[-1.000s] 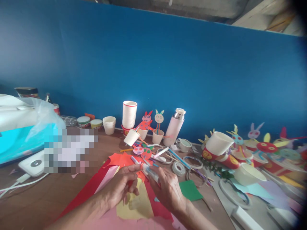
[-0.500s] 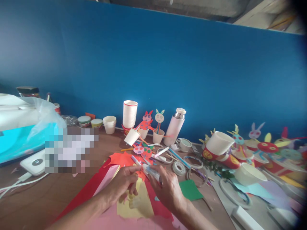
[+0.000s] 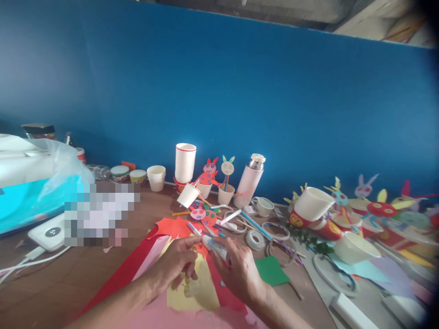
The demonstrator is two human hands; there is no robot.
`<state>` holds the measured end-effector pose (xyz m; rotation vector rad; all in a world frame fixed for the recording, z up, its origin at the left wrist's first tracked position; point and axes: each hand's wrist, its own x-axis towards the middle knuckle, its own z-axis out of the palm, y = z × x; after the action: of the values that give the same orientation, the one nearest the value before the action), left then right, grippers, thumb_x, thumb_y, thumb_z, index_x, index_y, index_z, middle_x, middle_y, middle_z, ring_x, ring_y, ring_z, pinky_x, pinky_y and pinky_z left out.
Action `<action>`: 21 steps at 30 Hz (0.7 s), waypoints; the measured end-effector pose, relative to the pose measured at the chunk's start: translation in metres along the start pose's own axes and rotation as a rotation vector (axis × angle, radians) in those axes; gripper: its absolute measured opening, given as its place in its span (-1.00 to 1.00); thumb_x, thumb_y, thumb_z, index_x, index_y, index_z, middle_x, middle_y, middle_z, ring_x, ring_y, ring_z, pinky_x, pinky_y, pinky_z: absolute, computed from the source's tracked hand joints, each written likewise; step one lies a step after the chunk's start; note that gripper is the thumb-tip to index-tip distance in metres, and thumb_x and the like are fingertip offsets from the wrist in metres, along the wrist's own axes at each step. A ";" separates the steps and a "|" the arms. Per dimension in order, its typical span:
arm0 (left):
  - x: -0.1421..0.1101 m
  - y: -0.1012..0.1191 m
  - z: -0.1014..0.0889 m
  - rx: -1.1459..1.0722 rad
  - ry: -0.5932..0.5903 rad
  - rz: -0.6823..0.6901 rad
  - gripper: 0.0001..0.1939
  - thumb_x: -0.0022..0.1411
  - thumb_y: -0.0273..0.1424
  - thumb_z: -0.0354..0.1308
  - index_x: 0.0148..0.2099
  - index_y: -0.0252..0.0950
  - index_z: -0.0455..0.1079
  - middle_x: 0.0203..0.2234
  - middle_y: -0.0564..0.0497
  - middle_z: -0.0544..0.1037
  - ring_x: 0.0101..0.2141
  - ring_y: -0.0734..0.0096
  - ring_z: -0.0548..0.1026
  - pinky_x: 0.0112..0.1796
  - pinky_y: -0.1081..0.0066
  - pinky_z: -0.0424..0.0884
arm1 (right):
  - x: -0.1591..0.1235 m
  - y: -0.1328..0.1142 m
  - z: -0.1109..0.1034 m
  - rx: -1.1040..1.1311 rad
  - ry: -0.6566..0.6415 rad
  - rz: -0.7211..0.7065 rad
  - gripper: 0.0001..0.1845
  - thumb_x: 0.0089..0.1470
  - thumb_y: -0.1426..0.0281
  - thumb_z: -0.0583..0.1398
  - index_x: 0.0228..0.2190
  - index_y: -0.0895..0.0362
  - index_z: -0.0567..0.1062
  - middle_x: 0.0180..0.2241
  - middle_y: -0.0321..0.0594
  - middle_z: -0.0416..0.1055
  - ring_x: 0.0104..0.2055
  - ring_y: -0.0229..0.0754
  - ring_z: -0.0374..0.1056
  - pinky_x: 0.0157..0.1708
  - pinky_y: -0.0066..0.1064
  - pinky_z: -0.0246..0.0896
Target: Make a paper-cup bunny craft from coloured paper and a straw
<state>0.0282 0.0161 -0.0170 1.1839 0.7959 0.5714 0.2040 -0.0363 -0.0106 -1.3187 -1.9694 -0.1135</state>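
Blue wall behind a cluttered table (image 3: 68, 283). Right hand (image 3: 240, 272) is closed around a glue tube (image 3: 216, 246), its tip above the yellow paper (image 3: 197, 292); left hand (image 3: 173, 267) curls, pinching that paper's edge. Glue might smear onto fingers, being so close.

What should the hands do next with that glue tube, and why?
Probably tip the glue tube down onto the yellow paper. The right hand holds it with its nozzle at the left hand, whose fingers pinch something small and red right over that sheet.
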 end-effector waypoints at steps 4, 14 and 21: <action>0.002 0.000 0.002 -0.094 -0.009 0.046 -0.42 -0.08 -0.57 -0.05 0.08 -0.38 0.27 -0.86 0.22 0.23 -0.77 0.61 0.19 -0.44 0.43 0.40 | 0.001 -0.002 -0.001 -0.015 0.014 -0.020 -0.79 0.07 0.39 0.08 -0.22 0.17 0.38 -0.51 -0.21 0.46 -0.51 -0.24 0.37 -0.50 -0.50 0.16; 0.002 0.003 0.006 -0.254 -0.017 0.065 -0.46 -0.02 -0.58 -0.01 0.08 -0.45 0.25 -0.87 0.24 0.18 -0.80 0.66 0.04 -0.50 0.38 0.40 | 0.001 -0.002 0.000 -0.054 -0.029 -0.065 -0.76 0.08 0.41 0.06 -0.18 0.15 0.38 -0.45 -0.19 0.46 -0.45 -0.20 0.37 -0.42 -0.44 0.21; 0.000 0.006 0.004 -0.305 -0.023 0.056 -0.52 0.01 -0.53 0.05 0.05 -0.40 0.28 -0.86 0.26 0.16 -0.82 0.68 0.05 -0.51 0.41 0.39 | 0.004 -0.002 -0.003 -0.071 -0.036 -0.066 -0.77 0.09 0.42 0.06 -0.18 0.14 0.38 -0.45 -0.20 0.46 -0.46 -0.19 0.36 -0.45 -0.45 0.16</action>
<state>0.0315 0.0155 -0.0107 0.9318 0.6321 0.6976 0.2033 -0.0356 -0.0057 -1.3091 -2.0571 -0.1943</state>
